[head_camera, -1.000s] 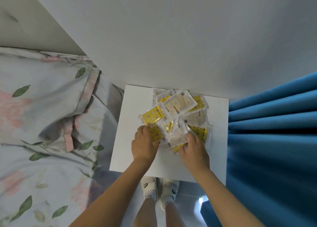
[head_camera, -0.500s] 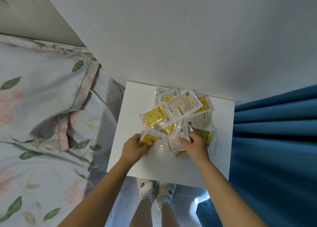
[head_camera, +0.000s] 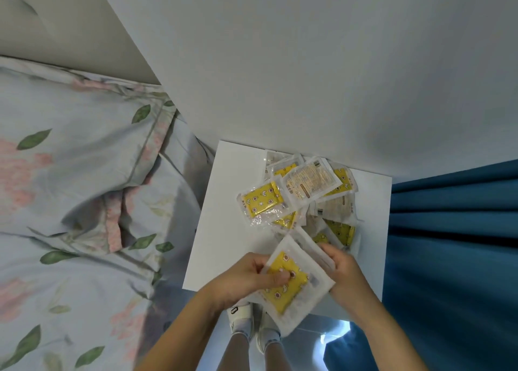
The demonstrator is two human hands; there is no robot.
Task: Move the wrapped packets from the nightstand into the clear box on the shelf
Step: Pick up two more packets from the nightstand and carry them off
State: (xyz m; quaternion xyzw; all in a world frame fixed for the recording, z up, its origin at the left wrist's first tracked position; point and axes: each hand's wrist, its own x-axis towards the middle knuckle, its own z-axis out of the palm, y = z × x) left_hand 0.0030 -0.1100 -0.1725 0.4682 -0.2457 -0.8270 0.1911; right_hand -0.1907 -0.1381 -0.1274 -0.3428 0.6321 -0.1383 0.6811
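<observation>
White nightstand point(head_camera: 221, 230), hands point(head_camera: 294, 275) gripping yellow packets point(head_camera: 288, 283)

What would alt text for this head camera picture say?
Two hands, left hand and right hand, hold a small stack of wrapped packets above a white nightstand. More packets lie heaped there, between a floral bed and blue curtain.

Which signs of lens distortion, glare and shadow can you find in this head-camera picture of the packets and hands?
Head view: the wide angle bends the wall edge and splays the nightstand; glare glints on the clear wrap of the packet pile; a bright patch burns out on the floor; soft shadow darkens the bedding beside the nightstand; the hands, left and right, and the held packets look slightly soft.
</observation>
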